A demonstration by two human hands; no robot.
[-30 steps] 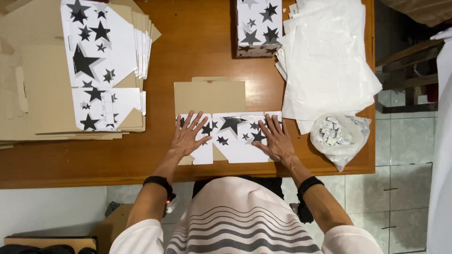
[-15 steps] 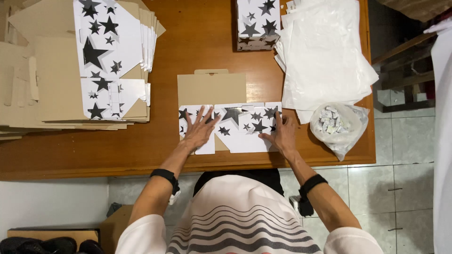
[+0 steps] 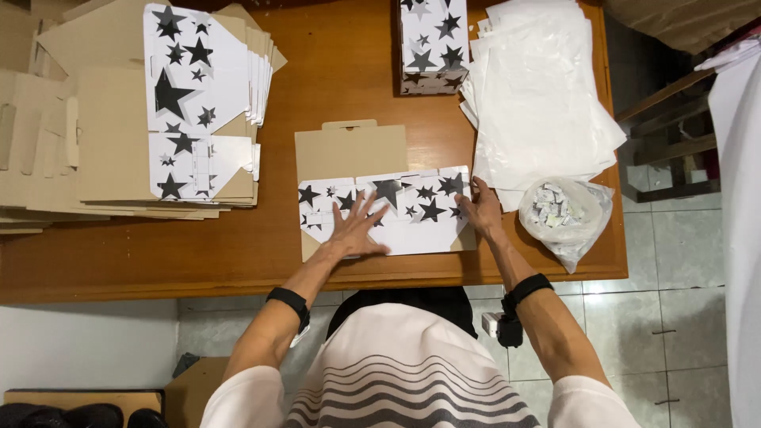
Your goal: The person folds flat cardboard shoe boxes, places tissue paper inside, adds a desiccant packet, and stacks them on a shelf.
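Note:
A flat cardboard box blank [image 3: 372, 158], brown inside and white with black stars outside, lies on the wooden table [image 3: 333, 87] in front of me. Its starred flap is folded over toward me. My left hand [image 3: 357, 228] presses flat on the left half of that flap, fingers spread. My right hand [image 3: 482, 209] rests at the flap's right edge with the fingers curled against the cardboard.
A stack of unfolded starred blanks [image 3: 158, 119] sits at the left. An assembled starred box [image 3: 433, 43] stands at the back, with white tissue sheets [image 3: 539, 95] to its right. A clear bag of small white pieces [image 3: 567, 215] lies near the table's right corner.
My right hand has slid from the middle of the flap out to its right edge. The left hand has stayed pressed on the flap's left half.

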